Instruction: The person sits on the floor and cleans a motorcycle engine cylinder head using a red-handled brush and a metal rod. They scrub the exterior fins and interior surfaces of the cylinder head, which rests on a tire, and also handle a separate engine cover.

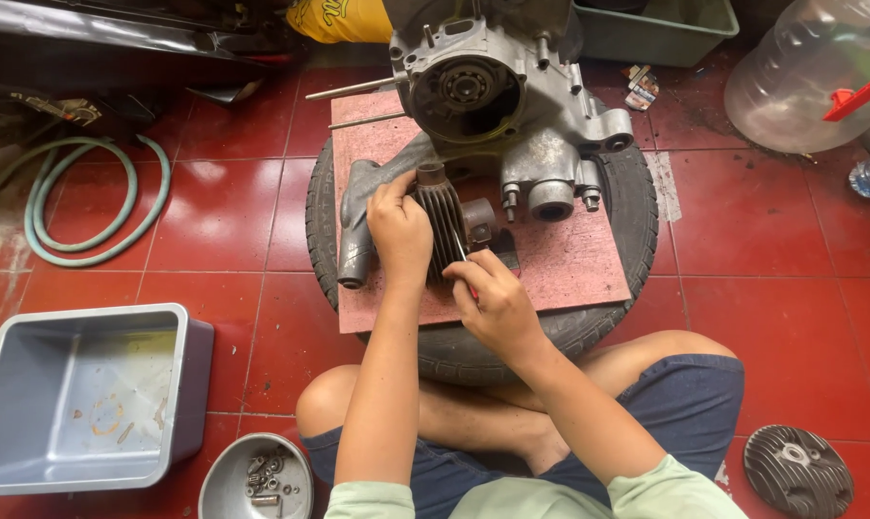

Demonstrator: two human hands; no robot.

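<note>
One finned engine cylinder (443, 223) is stood on a pink board (570, 264), and the board is laid on one black tyre (637, 207) on the red tiled floor (781, 288). The cylinder is held by the left hand (399, 234), whose grip is closed around its left side and top. The right hand (493, 303) is seen just below and to the right of the cylinder, with its fingers pinched shut on a thin tool (462, 258). The tip of the tool is pressed against the fins. What kind of tool it is cannot be told.

One big engine case (497, 91) is set right behind the cylinder, on the same board. Two long studs (353, 91) are seen poking out of its left side. One grey curved metal part (358, 226) is laid just to the left of the left hand.

One grey plastic tub (79, 399) is placed on the floor, well to the left. One round metal bowl (225, 485) with small bolts in it is found near the left knee. One finned cylinder head (797, 471) is laid on the floor at the right. One green hose (89, 207) is coiled far to the left, and one clear water jug (800, 82) is stood at the top right.
</note>
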